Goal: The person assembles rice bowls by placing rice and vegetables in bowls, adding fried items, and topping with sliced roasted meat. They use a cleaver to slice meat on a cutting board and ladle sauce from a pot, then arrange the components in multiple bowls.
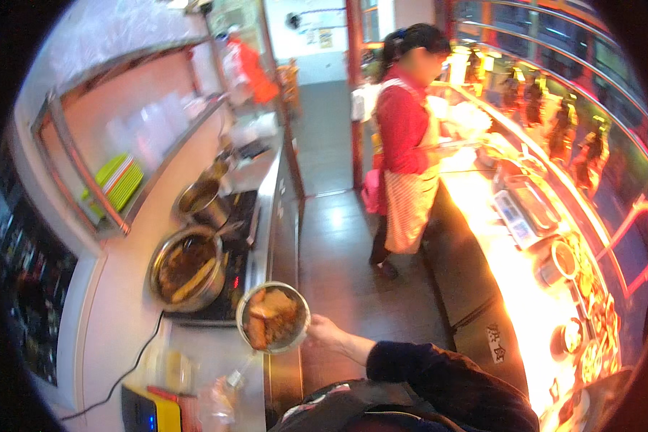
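Observation:
My right hand [325,333] comes in from the lower right in a dark sleeve. Its fingers are closed at the right side of a round metal bowl [306,333], held level over the counter's front edge. Inside the bowl lie browned pieces of food [272,309], which look like cooked meat. Beyond it to the left, a large steel pot [155,282] stands on a black cooktop, with dark liquid and a long tan piece of food in it. My left hand does not show.
A smaller pot [216,213] stands behind the large one. A yellow device [167,412] and a plastic bag [216,403] lie on the near counter. Across the aisle, a person in a red top [399,133] stands at a brightly lit food counter with a scale [515,217].

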`<action>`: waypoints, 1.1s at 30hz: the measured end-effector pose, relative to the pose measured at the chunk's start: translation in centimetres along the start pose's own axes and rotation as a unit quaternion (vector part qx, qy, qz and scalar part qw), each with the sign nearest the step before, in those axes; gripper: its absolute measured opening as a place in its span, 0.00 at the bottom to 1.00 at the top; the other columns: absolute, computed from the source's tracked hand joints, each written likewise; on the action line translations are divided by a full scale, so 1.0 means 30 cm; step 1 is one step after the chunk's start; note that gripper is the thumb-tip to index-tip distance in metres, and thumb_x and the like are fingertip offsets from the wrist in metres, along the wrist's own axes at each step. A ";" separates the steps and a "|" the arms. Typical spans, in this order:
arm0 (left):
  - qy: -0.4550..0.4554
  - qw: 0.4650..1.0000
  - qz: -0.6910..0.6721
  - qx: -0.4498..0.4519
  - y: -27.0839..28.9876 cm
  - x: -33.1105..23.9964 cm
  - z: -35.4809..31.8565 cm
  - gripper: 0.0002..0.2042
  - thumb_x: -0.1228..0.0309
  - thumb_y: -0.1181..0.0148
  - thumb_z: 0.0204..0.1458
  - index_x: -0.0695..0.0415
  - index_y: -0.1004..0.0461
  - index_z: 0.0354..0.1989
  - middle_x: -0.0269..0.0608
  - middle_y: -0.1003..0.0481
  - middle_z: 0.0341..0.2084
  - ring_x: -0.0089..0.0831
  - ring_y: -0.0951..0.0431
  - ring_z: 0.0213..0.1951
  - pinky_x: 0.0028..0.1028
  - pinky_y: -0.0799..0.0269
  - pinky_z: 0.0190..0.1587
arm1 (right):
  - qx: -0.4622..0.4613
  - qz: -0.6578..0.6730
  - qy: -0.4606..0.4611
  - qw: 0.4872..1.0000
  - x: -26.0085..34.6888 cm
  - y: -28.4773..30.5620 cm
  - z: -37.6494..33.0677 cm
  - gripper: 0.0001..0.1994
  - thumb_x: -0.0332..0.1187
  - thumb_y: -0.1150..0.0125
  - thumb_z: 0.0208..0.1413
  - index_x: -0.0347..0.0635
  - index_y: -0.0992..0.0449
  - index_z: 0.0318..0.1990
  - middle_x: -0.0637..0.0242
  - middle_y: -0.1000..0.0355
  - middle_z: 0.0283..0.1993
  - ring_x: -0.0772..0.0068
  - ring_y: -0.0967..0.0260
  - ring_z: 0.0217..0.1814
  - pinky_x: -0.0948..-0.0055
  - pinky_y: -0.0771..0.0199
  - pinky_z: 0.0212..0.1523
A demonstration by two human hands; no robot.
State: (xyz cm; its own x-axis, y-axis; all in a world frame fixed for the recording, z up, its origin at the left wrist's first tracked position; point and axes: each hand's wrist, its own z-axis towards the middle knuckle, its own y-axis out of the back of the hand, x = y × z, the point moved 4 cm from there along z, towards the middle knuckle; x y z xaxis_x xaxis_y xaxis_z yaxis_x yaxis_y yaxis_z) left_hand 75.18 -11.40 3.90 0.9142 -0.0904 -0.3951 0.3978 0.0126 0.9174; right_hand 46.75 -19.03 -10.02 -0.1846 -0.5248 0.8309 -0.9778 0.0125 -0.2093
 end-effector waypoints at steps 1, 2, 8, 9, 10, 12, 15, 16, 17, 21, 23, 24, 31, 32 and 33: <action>-0.024 0.999 -0.031 -0.002 -0.031 -0.058 -0.018 0.13 0.62 0.36 0.44 0.58 0.24 0.33 0.50 0.24 0.26 0.44 0.23 0.27 0.38 0.28 0.32 | 0.010 0.056 0.026 0.998 -0.023 0.070 -0.075 0.13 0.40 0.46 0.60 0.45 0.31 0.47 0.71 0.28 0.36 0.79 0.32 0.32 0.77 0.29 0.28; -0.083 0.996 0.008 -0.026 -0.069 -0.127 -0.028 0.12 0.62 0.37 0.44 0.57 0.25 0.31 0.49 0.24 0.25 0.45 0.24 0.27 0.38 0.28 0.32 | -0.023 0.086 -0.009 0.996 -0.053 0.159 -0.142 0.12 0.41 0.45 0.60 0.47 0.30 0.46 0.72 0.28 0.37 0.80 0.32 0.34 0.77 0.29 0.30; -0.306 0.950 -0.024 0.063 -0.348 -0.584 -0.119 0.12 0.59 0.37 0.45 0.55 0.25 0.23 0.46 0.26 0.19 0.47 0.24 0.25 0.41 0.29 0.30 | -0.176 0.122 0.025 0.977 -0.219 0.722 -0.687 0.14 0.40 0.46 0.61 0.46 0.33 0.50 0.70 0.28 0.41 0.80 0.30 0.40 0.77 0.30 0.33; -0.328 0.939 -0.041 0.095 -0.396 -0.685 -0.146 0.13 0.58 0.37 0.45 0.55 0.26 0.22 0.46 0.26 0.19 0.47 0.24 0.25 0.41 0.29 0.30 | -0.194 0.116 0.026 0.974 -0.252 0.809 -0.790 0.14 0.41 0.46 0.60 0.47 0.33 0.49 0.71 0.29 0.39 0.80 0.31 0.37 0.77 0.30 0.33; -0.348 0.927 -0.057 0.130 -0.440 -0.787 -0.182 0.13 0.57 0.37 0.45 0.55 0.26 0.21 0.46 0.26 0.19 0.46 0.24 0.25 0.41 0.29 0.29 | -0.241 0.159 0.045 0.956 -0.297 0.881 -0.902 0.13 0.40 0.45 0.60 0.47 0.33 0.49 0.72 0.29 0.37 0.80 0.32 0.33 0.76 0.29 0.33; -0.404 0.904 -0.058 0.129 -0.525 -1.013 -0.262 0.14 0.57 0.37 0.44 0.55 0.27 0.20 0.45 0.26 0.18 0.46 0.24 0.24 0.41 0.30 0.28 | -0.311 0.184 0.060 0.930 -0.367 1.052 -1.116 0.09 0.38 0.45 0.59 0.46 0.32 0.43 0.73 0.31 0.32 0.80 0.33 0.28 0.77 0.29 0.28; -0.477 0.868 -0.073 0.120 -0.666 -1.346 -0.393 0.15 0.57 0.37 0.45 0.55 0.28 0.19 0.45 0.27 0.17 0.45 0.24 0.24 0.40 0.30 0.27 | -0.377 0.242 0.099 0.889 -0.481 1.277 -1.399 0.07 0.37 0.45 0.59 0.47 0.32 0.39 0.74 0.31 0.27 0.79 0.33 0.25 0.79 0.30 0.24; -0.504 0.848 -0.073 0.143 -0.725 -1.453 -0.434 0.15 0.57 0.37 0.45 0.55 0.28 0.19 0.45 0.27 0.16 0.44 0.24 0.23 0.39 0.29 0.27 | -0.375 0.260 0.119 0.882 -0.510 1.348 -1.465 0.07 0.38 0.45 0.59 0.47 0.32 0.39 0.74 0.30 0.27 0.79 0.32 0.25 0.79 0.29 0.24; -0.515 0.841 -0.090 0.141 -0.783 -1.562 -0.458 0.15 0.57 0.37 0.45 0.55 0.29 0.18 0.46 0.27 0.17 0.44 0.24 0.23 0.39 0.29 0.27 | -0.381 0.276 0.126 0.873 -0.534 1.437 -1.529 0.07 0.38 0.45 0.59 0.47 0.32 0.39 0.73 0.30 0.27 0.79 0.31 0.25 0.79 0.29 0.24; -0.575 0.796 -0.059 0.181 -0.959 -1.863 -0.629 0.12 0.60 0.38 0.46 0.54 0.27 0.20 0.44 0.26 0.17 0.43 0.24 0.23 0.38 0.29 0.28 | -0.447 0.314 0.138 0.826 -0.690 1.612 -1.798 0.08 0.39 0.45 0.59 0.49 0.35 0.39 0.71 0.27 0.33 0.79 0.29 0.28 0.80 0.30 0.26; -0.629 0.758 -0.050 0.166 -1.015 -2.017 -0.692 0.11 0.61 0.39 0.46 0.54 0.27 0.21 0.44 0.26 0.17 0.43 0.24 0.23 0.38 0.28 0.28 | -0.484 0.353 0.124 0.791 -0.754 1.669 -1.897 0.09 0.40 0.44 0.59 0.49 0.36 0.39 0.71 0.27 0.34 0.78 0.28 0.30 0.80 0.30 0.27; -0.653 0.738 -0.039 0.165 -1.050 -2.092 -0.735 0.10 0.62 0.39 0.46 0.55 0.26 0.21 0.44 0.26 0.17 0.43 0.24 0.24 0.38 0.28 0.28 | -0.497 0.375 0.124 0.773 -0.790 1.696 -1.950 0.10 0.40 0.44 0.59 0.49 0.36 0.39 0.71 0.27 0.35 0.78 0.28 0.30 0.80 0.30 0.28; -0.741 0.627 0.077 0.226 -1.299 -2.526 -0.923 0.04 0.70 0.45 0.44 0.53 0.26 0.22 0.45 0.25 0.19 0.44 0.23 0.25 0.37 0.27 0.30 | -0.545 0.488 0.150 0.665 -1.045 1.871 -2.114 0.10 0.36 0.45 0.57 0.48 0.35 0.44 0.70 0.27 0.37 0.76 0.27 0.31 0.80 0.31 0.28; -0.757 0.609 0.070 0.226 -1.336 -2.588 -0.952 0.04 0.71 0.45 0.44 0.54 0.26 0.21 0.44 0.25 0.19 0.44 0.23 0.24 0.37 0.27 0.29 | -0.551 0.497 0.150 0.653 -1.075 1.912 -2.134 0.11 0.35 0.46 0.58 0.48 0.35 0.46 0.70 0.26 0.38 0.75 0.26 0.32 0.80 0.31 0.29; -0.765 0.597 0.089 0.226 -1.373 -2.646 -0.973 0.04 0.71 0.45 0.44 0.54 0.27 0.21 0.44 0.25 0.19 0.44 0.24 0.23 0.37 0.27 0.29 | -0.551 0.505 0.160 0.644 -1.094 1.954 -2.148 0.11 0.34 0.46 0.58 0.48 0.35 0.47 0.70 0.26 0.39 0.74 0.25 0.33 0.78 0.30 0.30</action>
State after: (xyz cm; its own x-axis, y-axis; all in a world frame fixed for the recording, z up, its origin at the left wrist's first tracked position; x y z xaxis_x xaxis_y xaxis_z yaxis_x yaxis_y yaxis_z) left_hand -11.50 24.32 -3.90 -0.3392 -0.9353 -0.1009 -0.0724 -0.0810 0.9941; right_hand -10.93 53.78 -16.34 -0.6207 0.4255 0.6585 0.2138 0.8999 -0.3800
